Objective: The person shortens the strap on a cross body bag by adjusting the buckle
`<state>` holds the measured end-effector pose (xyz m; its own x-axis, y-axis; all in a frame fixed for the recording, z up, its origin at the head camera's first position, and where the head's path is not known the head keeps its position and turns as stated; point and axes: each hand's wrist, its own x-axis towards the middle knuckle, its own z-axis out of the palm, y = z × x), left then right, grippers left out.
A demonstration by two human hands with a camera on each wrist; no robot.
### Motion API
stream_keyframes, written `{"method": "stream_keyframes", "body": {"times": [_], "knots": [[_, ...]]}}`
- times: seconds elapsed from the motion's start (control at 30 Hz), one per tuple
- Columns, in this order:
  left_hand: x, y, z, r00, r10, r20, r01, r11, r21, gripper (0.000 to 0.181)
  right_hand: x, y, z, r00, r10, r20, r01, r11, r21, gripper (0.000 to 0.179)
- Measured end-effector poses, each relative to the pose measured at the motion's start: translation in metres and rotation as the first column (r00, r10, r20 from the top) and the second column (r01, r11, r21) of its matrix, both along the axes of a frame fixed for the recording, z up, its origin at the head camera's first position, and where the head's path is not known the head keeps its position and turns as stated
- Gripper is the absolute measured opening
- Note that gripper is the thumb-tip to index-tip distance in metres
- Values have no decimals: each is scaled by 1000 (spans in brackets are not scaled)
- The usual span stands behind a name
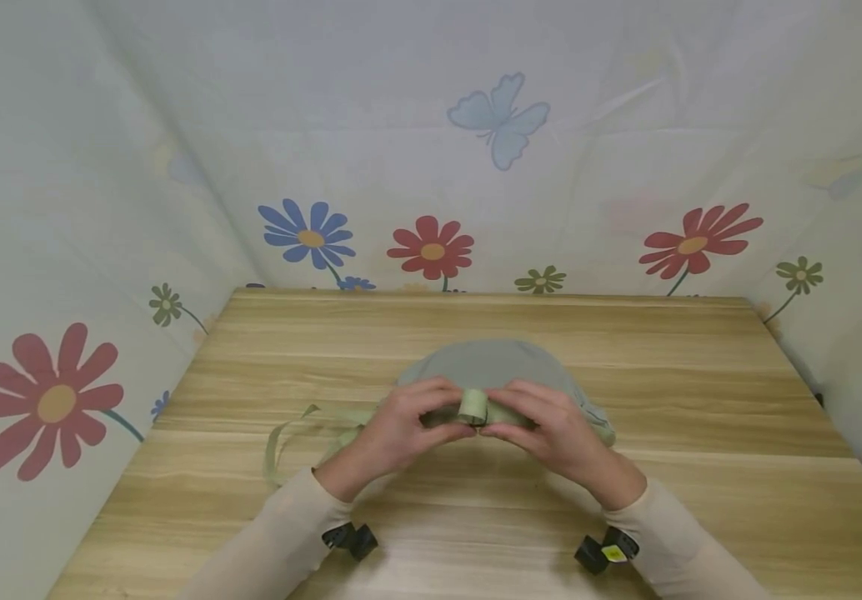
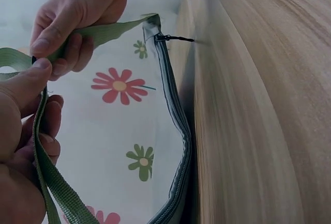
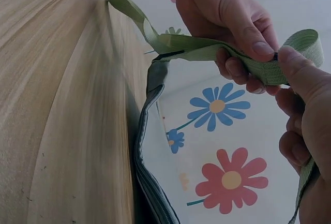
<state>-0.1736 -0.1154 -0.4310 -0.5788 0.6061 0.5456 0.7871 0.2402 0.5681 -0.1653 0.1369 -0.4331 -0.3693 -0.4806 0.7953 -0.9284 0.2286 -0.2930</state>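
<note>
At a wooden table (image 1: pixel 716 400), our left hand (image 1: pixel 401 425) and right hand (image 1: pixel 557 429) pinch a green strap (image 1: pixel 473 407), fingers closed.
Gray bag (image 1: pixel 494 362) at twelve o'clock; dark piece (image 3: pixel 275 56) between our hands, perhaps a buckle.

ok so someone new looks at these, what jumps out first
Probably the big red flower on the pale backdrop, at the head view's far left. Next, the green strap, looped up between the left grip and the right grip. Just beyond them, a rounded grey bag lies on the wooden table.

The strap (image 1: pixel 473 407) is green, the bag (image 1: pixel 494 360) grey.
</note>
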Motion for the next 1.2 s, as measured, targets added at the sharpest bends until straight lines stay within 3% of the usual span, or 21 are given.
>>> {"method": "stream_keyframes", "body": {"times": [0.27, 0.5, 0.87, 1.2], "knots": [[3, -5, 7, 999, 37, 12, -36, 995, -97, 35, 2, 4, 0, 999, -26, 43, 24, 999, 41, 36], [6, -8, 8, 998, 69, -13, -70, 993, -94, 34, 1, 3, 0, 999, -12, 52, 11, 1000, 25, 33], [7, -15, 9, 984, 116, -136, -131, 985, -110, 33, 1, 2, -1, 995, -11, 100, 10, 1000, 7, 30], [8, -22, 9, 969, 111, -222, -138, 984, -109, 31, 0, -2, -1, 996, 14, 87, -12, 1000, -23, 29]]}}
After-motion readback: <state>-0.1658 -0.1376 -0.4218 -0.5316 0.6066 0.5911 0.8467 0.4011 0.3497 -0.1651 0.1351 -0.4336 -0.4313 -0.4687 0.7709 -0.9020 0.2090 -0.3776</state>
